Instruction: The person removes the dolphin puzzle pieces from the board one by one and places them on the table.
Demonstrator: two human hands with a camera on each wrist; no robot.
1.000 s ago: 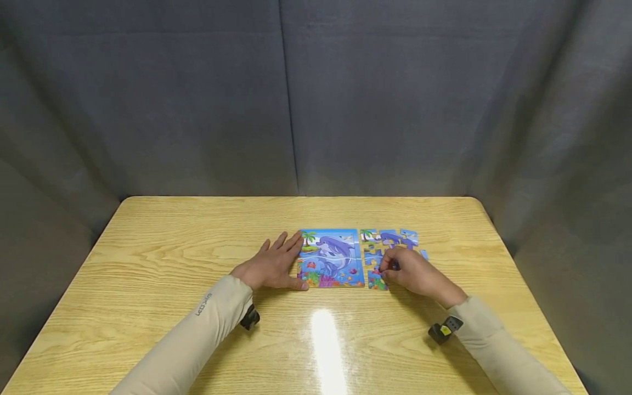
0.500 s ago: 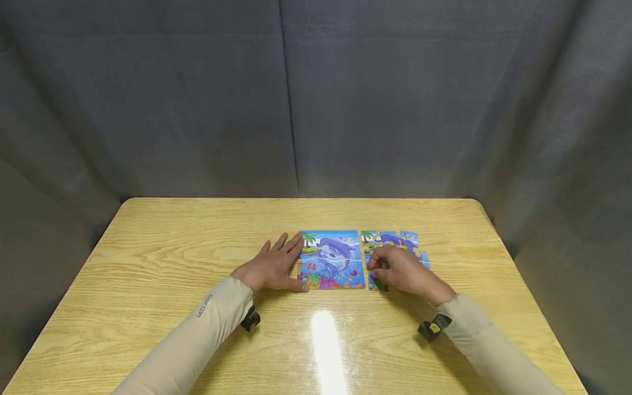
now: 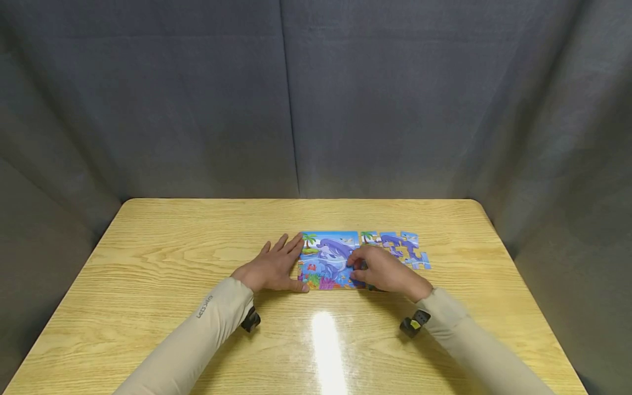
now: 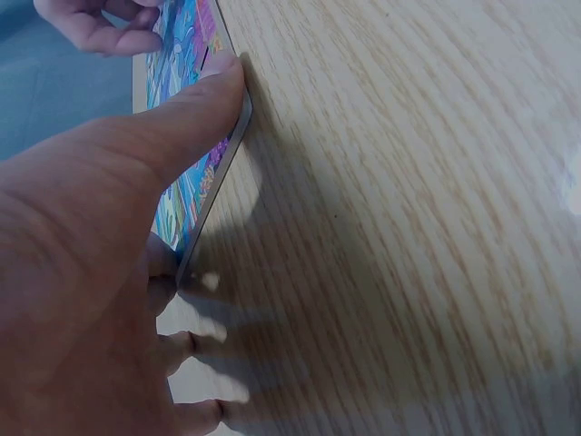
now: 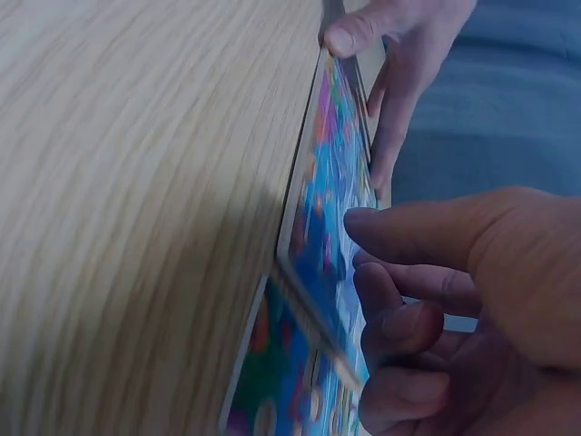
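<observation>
A square dolphin puzzle board (image 3: 328, 263) lies flat on the wooden table. My left hand (image 3: 274, 266) rests along its left side, fingers spread and straight; in the left wrist view, the thumb (image 4: 204, 104) lies over the board's rim. Above the board's lower right part, my right hand (image 3: 385, 269) hovers palm down, thumb and index fingertip close together. Whether a piece is between them cannot be made out, even in the right wrist view. Several loose jigsaw pieces (image 3: 417, 260) lie right of the board, showing parts of a similar dolphin picture; the right hand hides some.
The table (image 3: 173, 236) has a pale wood grain and a bright light reflection (image 3: 328, 345) near its front. Grey curtains (image 3: 395, 99) hang behind it and at both sides. Each wrist wears a black camera (image 3: 250, 319).
My right hand has moved left from the loose pieces to over the board's right side, uncovering pieces at the far right. The left hand and the board have stayed put.
</observation>
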